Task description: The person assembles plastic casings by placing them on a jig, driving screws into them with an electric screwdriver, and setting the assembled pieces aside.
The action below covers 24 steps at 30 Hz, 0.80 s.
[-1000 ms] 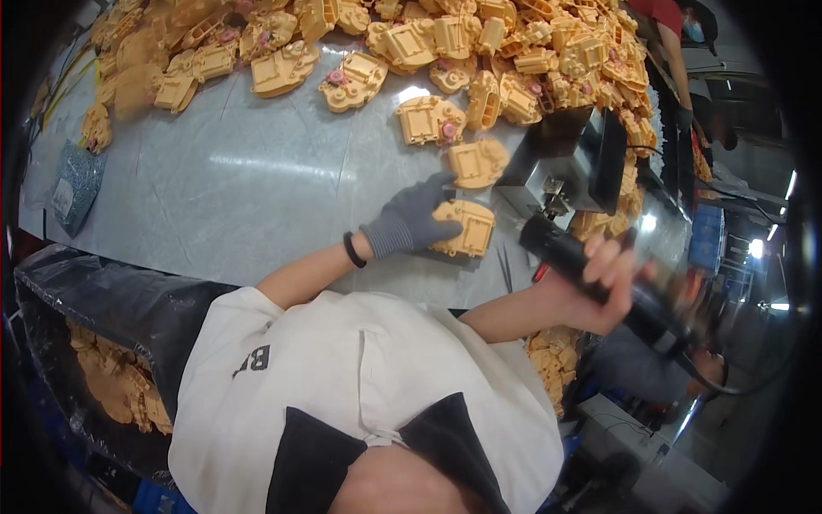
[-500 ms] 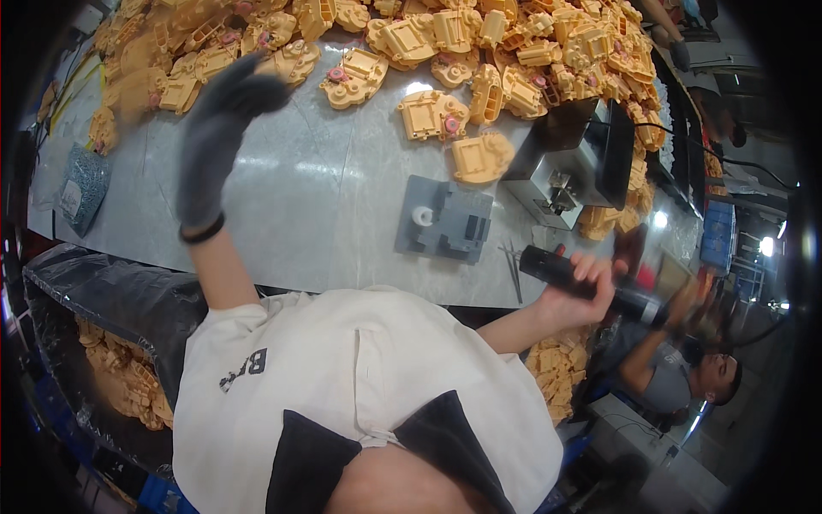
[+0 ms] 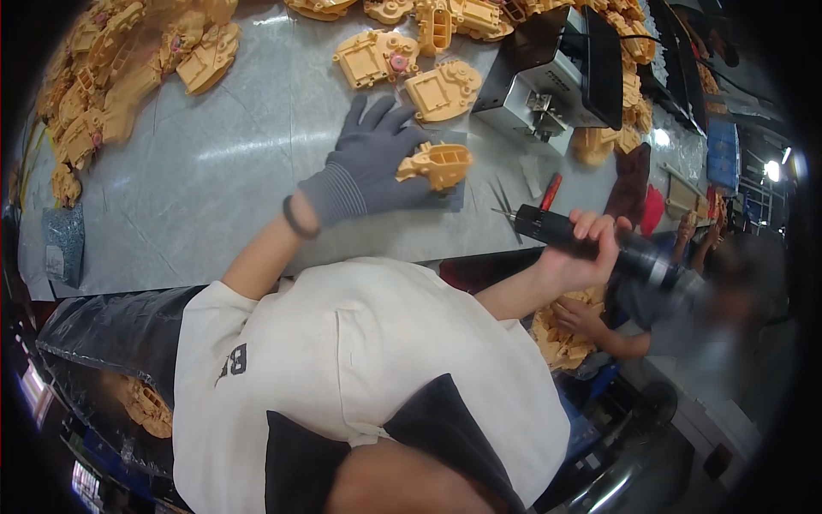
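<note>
My left hand [image 3: 370,163], in a grey glove, grips a light-orange plastic housing [image 3: 443,164] by its left side. The housing is over the grey fixture block [image 3: 458,197], which it and the hand mostly cover; whether it touches the block I cannot tell. My bare right hand [image 3: 591,248] is wrapped round a black electric screwdriver [image 3: 548,226]. Its bit points left, toward the fixture, and is apart from the housing. Two more orange housings [image 3: 443,90] lie just beyond my left hand, one with a pink-red round piece [image 3: 398,63].
A metal box with a black cover [image 3: 548,81] stands right of the fixture. Tweezers [image 3: 505,208] and a red-handled tool [image 3: 551,190] lie near the screwdriver. Orange housings are heaped at the far left [image 3: 111,77]. A bag of small parts [image 3: 63,244] sits left. A co-worker's hand [image 3: 578,317] is at the right.
My left hand has come from the far left to the fixture, now with an orange housing in it. The right hand still holds the screwdriver. The co-worker has moved a hand to nearby housings.
</note>
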Available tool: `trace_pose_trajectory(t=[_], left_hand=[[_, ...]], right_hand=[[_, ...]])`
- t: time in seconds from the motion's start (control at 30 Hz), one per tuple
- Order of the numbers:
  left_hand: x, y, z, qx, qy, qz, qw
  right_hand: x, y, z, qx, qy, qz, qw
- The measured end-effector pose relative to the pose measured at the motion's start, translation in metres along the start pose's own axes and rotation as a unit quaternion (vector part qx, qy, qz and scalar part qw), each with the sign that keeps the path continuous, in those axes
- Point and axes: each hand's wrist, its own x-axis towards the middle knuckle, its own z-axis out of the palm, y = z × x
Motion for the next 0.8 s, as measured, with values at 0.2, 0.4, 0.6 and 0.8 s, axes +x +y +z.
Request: trace_pose_trajectory(t=[0.2,0.4,0.6,0.8], left_hand=[[0.001,-0.021,0.016,-0.016,0.079,-0.015,0.997],[0.004,-0.006,0.024,-0.069,0.047,0.016,0.996],[0.006,0.018,0.019,0.055,-0.019,0.023,0.998],[0.002,0.017,0.017,0.016,-0.019,0.011,1.000]], right_hand=[[0.001,0.009,-0.007,-0.018,-0.070,0.019,0.997],[-0.002,0.012,-0.012,-0.008,-0.033,0.030,0.999],[0.002,0.010,-0.017,0.002,-0.026,0.019,0.999],[0.003,0.004,-0.019,-0.003,-0.015,0.007,1.000]])
